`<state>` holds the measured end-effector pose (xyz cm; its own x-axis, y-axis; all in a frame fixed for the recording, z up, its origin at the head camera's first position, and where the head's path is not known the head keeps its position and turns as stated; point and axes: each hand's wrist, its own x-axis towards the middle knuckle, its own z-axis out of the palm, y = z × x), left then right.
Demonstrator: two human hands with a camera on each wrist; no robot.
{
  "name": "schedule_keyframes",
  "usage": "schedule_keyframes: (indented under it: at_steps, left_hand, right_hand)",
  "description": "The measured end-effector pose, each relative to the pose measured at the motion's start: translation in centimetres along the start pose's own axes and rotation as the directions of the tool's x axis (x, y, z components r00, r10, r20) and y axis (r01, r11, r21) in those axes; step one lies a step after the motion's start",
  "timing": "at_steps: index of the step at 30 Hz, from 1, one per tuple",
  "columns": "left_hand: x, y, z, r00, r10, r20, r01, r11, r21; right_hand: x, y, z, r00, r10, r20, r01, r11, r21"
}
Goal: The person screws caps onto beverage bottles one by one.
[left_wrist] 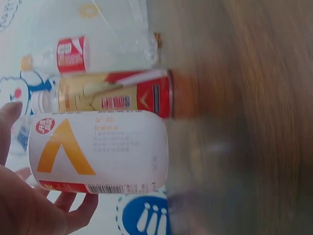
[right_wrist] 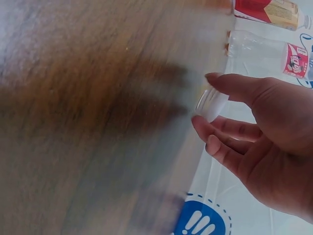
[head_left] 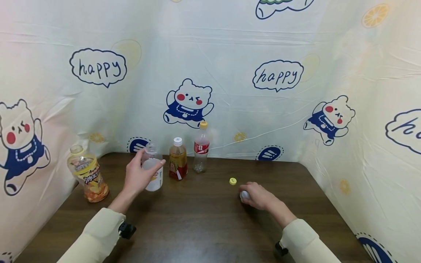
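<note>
Grips the white-labelled bottle [head_left: 154, 183] around its side with the left hand [head_left: 137, 176], likely for steadiness, and pinches the white cap [head_left: 244, 195] in the right hand [head_left: 259, 197], likely for control.

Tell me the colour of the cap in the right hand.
The cap is white, clearest in the right wrist view.

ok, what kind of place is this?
Probably a makeshift tabletop booth indoors, though the wider room isn't visible. Clues: a dark wood-look table, a cartoon-printed sheet enclosing its back and sides, and several drink bottles.
</note>
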<state>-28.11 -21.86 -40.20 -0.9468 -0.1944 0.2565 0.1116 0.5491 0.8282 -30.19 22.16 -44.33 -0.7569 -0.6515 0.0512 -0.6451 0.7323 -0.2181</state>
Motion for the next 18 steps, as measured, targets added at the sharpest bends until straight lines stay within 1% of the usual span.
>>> schedule_keyframes:
  at_steps: [4,8,14,18]
  left_hand:
    - [-0.3,0.7,1.2,0.998,0.036,0.05,-0.035,0.999,-0.014]
    - [-0.6,1.2,2.3,0.993,0.052,0.101,-0.049,0.998,-0.03]
    - [-1.0,1.9,3.7,0.986,0.049,0.156,-0.04,0.997,-0.059]
    - [-1.1,2.4,4.6,0.982,0.044,0.183,-0.029,0.996,-0.08]
  right_hand:
    - [0.0,0.0,-0.2,1.0,0.005,0.009,-0.005,1.0,0.022]
    - [0.0,0.1,-0.3,1.0,0.014,0.011,-0.014,0.999,0.048]
    - [0.4,-0.2,-0.8,0.998,0.061,0.012,-0.062,0.994,0.092]
    - [0.6,-0.6,-1.4,0.998,0.067,-0.005,-0.066,0.992,0.104]
